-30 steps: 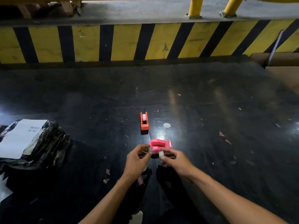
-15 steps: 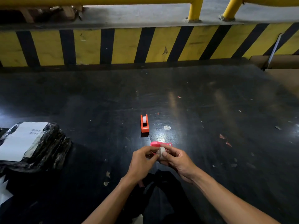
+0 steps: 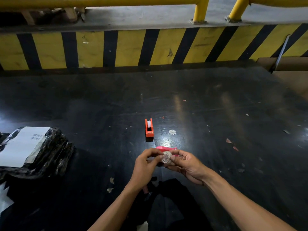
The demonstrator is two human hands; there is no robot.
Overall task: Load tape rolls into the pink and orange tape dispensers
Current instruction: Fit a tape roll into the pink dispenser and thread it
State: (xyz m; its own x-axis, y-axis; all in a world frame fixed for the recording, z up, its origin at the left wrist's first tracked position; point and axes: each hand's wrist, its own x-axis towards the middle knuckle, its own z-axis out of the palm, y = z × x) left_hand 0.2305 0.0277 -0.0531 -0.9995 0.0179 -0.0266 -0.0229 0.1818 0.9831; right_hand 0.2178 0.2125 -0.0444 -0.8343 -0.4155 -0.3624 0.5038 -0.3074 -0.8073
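The fingertips of the left hand (image 3: 144, 165) and right hand (image 3: 186, 165) meet on a small tape roll (image 3: 166, 157), held up with its flat face and hub toward the camera. The right thumb and fingers curl round its rim and pinch it; the left fingertips pinch at its left edge, perhaps picking at the loose end, though that is too small to tell.

The roll looks light and stiff, a hard core under smooth wound tape. It should handle best by the rim or flat sides, away from any sticky free end, which would cling to skin. Being so small, it could slip from a loose pinch.

Just behind the hands, partly hidden, lies the pink tape dispenser (image 3: 165, 148) on the dark tabletop (image 3: 216, 114), with no roll seen in it. Farther back stands the orange tape dispenser (image 3: 149, 130), a white roll already seated in it. At the left rests a black plastic parcel (image 3: 50, 157) with a white label.
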